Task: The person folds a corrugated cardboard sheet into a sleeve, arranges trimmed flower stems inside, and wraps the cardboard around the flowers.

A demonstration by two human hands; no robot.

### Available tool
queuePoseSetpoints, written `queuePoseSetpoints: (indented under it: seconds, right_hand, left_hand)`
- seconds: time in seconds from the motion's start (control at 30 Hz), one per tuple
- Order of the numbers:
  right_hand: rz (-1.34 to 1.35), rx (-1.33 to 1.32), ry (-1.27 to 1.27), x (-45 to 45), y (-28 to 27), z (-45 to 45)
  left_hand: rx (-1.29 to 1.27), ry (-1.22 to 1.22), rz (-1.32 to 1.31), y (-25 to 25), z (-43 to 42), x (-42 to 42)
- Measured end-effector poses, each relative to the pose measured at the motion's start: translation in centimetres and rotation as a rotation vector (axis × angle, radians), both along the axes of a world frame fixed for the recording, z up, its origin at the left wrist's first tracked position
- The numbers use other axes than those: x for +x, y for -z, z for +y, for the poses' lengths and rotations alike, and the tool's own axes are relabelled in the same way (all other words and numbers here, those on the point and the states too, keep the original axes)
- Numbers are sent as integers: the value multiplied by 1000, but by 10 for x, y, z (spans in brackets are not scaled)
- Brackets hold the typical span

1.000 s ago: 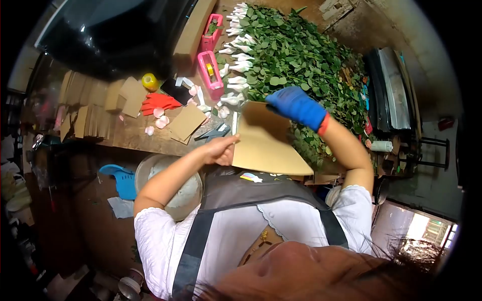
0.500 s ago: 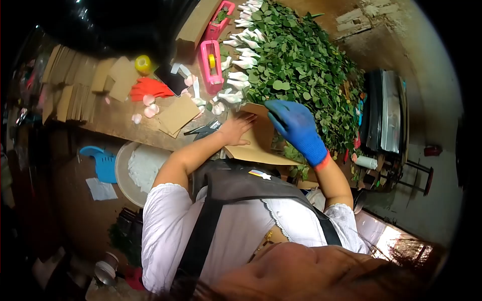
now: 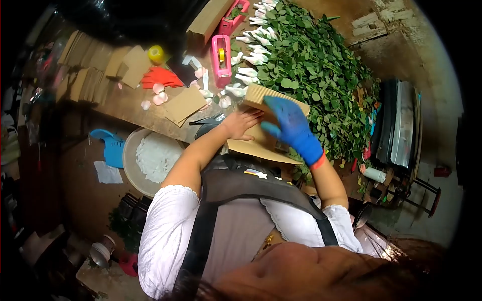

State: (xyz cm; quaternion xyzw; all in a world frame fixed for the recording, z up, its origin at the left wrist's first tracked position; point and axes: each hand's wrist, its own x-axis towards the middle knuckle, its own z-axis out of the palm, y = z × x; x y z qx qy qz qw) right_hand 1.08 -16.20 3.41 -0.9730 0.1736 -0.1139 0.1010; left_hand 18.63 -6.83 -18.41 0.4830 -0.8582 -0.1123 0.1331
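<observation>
"First entry: what do we list?"
"One cardboard sheet (image 3: pixel 263 150), plain brown, folded. Location: near edge of the tabletop (image 3: pixel 134 109), between the dark apron (image 3: pixel 241 183) and the leafy stems (image 3: pixel 311 70). Ribbed face showing on the turned-over flap (image 3: pixel 300 104)."
"Hands?"
"Left hand (image 3: pixel 241 124), bare: fingers spread flat on the sheet, clasping nothing. Right hand (image 3: pixel 291 123), blue glove: fingers extended over the flap, thumb apart from them, unclenched; how firmly they press, we cannot tell."
"Handling?"
"We judge it light, fairly stiff across each panel, weaker along the fold. Grip: probably good, the ribs giving the glove some purchase. Breakage: unlikely. Creasing or crushed ribs: likely under a hard pinch."
"Best hold?"
"We would take the flap by its free edge, fingers broad, with a flat palm steadying the panel beside the fold. Corners: avoid, apt to bend."
</observation>
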Motion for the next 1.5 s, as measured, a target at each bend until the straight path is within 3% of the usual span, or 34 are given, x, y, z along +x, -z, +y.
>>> queuePoseSetpoints:
  seconds: [0.07, 0.13, 0.2, 0.23, 0.33, 0.37, 0.5, 0.57, 0.67, 0.77, 0.87, 0.97, 1.07, 1.1, 1.13, 1.23, 1.27, 1.33, 1.43, 1.5]
  right_hand:
    - [93, 298, -93, 2, -16, 30]
    - [347, 498, -153, -8, 28, 57]
    - [541, 220, -73, 7, 64, 79]
    - [521, 142, -53, 9, 69, 82]
    - [291, 349, -225, 27, 49, 74]
    - [114, 441, -264, 44, 47, 74]
    - [-45, 158, -343, 152, 77, 70]
    - [299, -130, -297, 215, 126, 71]
    - [288, -182, -320, 231, 169, 61]
    - [292, -129, -303, 208, 118, 54]
    - [-154, 75, -240, 142, 55, 41]
    - [-174, 376, -92, 65, 45, 41]
    - [178, 785, 254, -1, 80, 33]
    - [275, 1134, 436, -9, 79, 26]
    - [205, 1444, 533, -15, 100, 20]
    - [322, 1530, 597, -22, 127, 5]
    - [339, 1514, 590, -20, 136, 5]
    - [375, 1476, 586, -15, 149, 6]
    - [359, 1400, 592, -10, 155, 15]
    - [342, 1376, 596, -9, 157, 19]
  left_hand:
    - [38, -4, 39, -2, -1, -1]
    - [50, -5, 46, -3, 1, 1]
    - [35, -3, 25, 0, 1, 0]
    - [-7, -7, 29, 2, 2, 1]
    - [-399, -59, -292, 34, -5, -5]
    - [-680, -85, -259, 51, -14, -4]
    - [-421, -96, -69, 35, -6, -6]
    - [-301, -95, 5, 24, -1, -6]
    - [-219, -96, 74, 16, 1, -9]
    - [-188, -101, 113, 19, 0, -5]
    - [-164, -98, 153, 23, -4, -5]
    - [-115, -72, 193, 23, -4, -5]
    - [-82, -10, 179, -2, -3, -1]
    - [88, -29, 179, -29, -3, 4]
    - [263, -47, 170, -45, 0, 7]
    - [22, 18, 253, -1, -1, 9]
    - [20, 24, 116, 0, 4, 17]
    - [12, 29, -161, -45, 16, 41]
    - [-245, -89, 85, -48, 37, 67]
    - [-104, -125, 287, -50, 37, 60]
